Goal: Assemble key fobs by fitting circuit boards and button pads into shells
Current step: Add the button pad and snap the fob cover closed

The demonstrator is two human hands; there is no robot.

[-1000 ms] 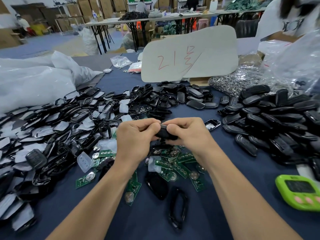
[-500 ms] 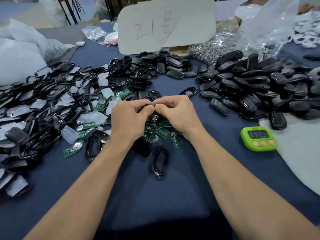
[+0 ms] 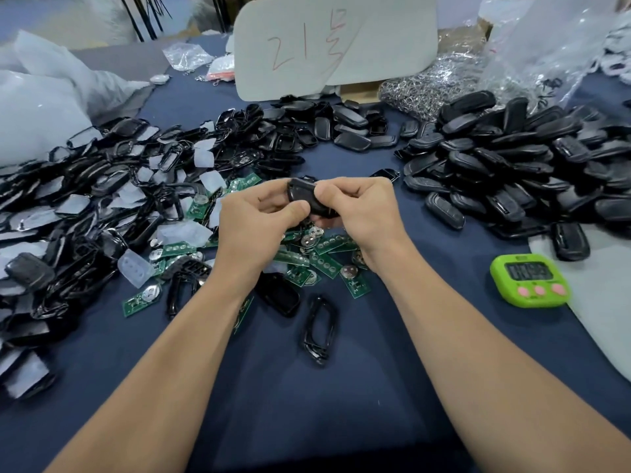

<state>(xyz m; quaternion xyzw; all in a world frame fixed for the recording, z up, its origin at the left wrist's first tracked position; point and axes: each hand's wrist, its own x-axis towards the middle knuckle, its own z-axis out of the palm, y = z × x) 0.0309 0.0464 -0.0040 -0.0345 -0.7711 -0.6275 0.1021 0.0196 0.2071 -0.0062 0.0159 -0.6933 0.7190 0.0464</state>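
Both my left hand [image 3: 252,230] and right hand [image 3: 362,216] pinched one key fob [image 3: 304,194] in curled fingers [image 3: 269,195]; I judged it light, stiff, slippery, best squeezed along its edges.

Both forearms are bare, as are the left hand [image 3: 254,230] and right hand [image 3: 367,216].

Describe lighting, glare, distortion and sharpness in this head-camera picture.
Head view: even, diffuse light, only a soft shadow on the navy cloth between the forearms, which wide-angle stretch enlarges; white glare on the crumpled clear plastic bag; the black plastic fob shell gripped by left hand and right hand is slightly soft; the digits on the lime-green timer are blurred.
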